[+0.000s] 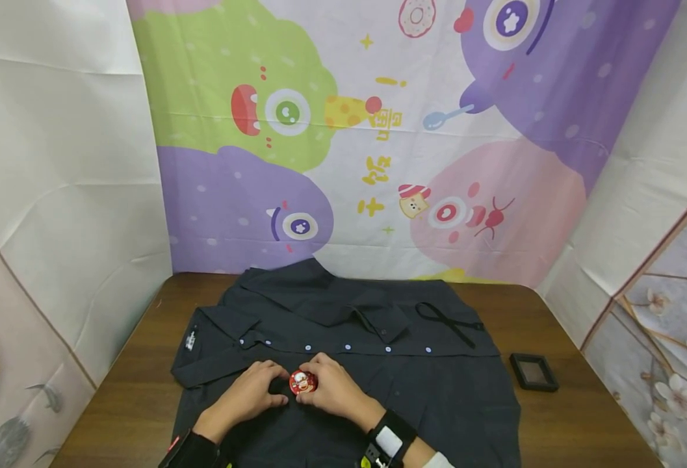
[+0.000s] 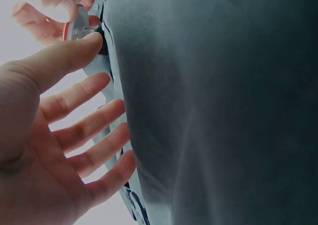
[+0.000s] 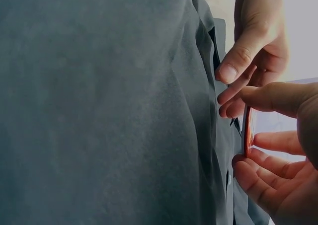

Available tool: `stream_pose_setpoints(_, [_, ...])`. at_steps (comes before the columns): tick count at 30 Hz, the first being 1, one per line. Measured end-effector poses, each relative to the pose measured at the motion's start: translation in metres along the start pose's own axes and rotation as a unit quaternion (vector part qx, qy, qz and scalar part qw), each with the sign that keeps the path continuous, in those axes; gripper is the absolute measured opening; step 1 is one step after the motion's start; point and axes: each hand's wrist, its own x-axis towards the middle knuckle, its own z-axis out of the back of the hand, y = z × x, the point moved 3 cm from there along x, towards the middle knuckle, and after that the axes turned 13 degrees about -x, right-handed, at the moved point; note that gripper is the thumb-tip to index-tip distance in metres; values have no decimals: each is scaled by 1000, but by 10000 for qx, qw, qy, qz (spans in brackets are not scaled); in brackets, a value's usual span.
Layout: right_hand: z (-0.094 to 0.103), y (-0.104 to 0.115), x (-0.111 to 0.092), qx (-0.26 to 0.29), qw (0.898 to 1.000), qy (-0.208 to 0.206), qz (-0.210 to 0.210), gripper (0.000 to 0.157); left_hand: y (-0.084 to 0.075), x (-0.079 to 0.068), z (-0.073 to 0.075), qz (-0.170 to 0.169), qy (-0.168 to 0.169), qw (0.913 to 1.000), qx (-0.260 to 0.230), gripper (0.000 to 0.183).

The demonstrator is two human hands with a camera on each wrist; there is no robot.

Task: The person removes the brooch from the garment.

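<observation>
A round red pin badge [image 1: 299, 383] with a cartoon print sits over the lower middle of a dark shirt [image 1: 448, 403]. My right hand [image 1: 338, 391] grips it by the rim, thumb on one side and fingers on the other. Seen edge-on in the right wrist view, the badge [image 3: 247, 130] stands just off the cloth. Beside it on the left is my left hand [image 1: 249, 395], its fingers spread and relaxed, holding nothing. In the left wrist view the left thumb [image 2: 74, 56] reaches close to the back of the badge.
The shirt lies spread over a brown wooden table [image 1: 127, 390], with a row of pale buttons [image 1: 348, 347] across it. A thin black strap [image 1: 448, 322] rests at its upper right. On the table's right stands a small black square frame [image 1: 533, 372]. A cartoon-printed cloth [image 1: 378, 247] hangs behind.
</observation>
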Motion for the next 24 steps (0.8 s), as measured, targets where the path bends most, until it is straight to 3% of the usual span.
stream_pose_setpoints(24, [-1,-2,-1,59,10000,2,-58,48,-5,-1,0,-52,17,10000,-19,30])
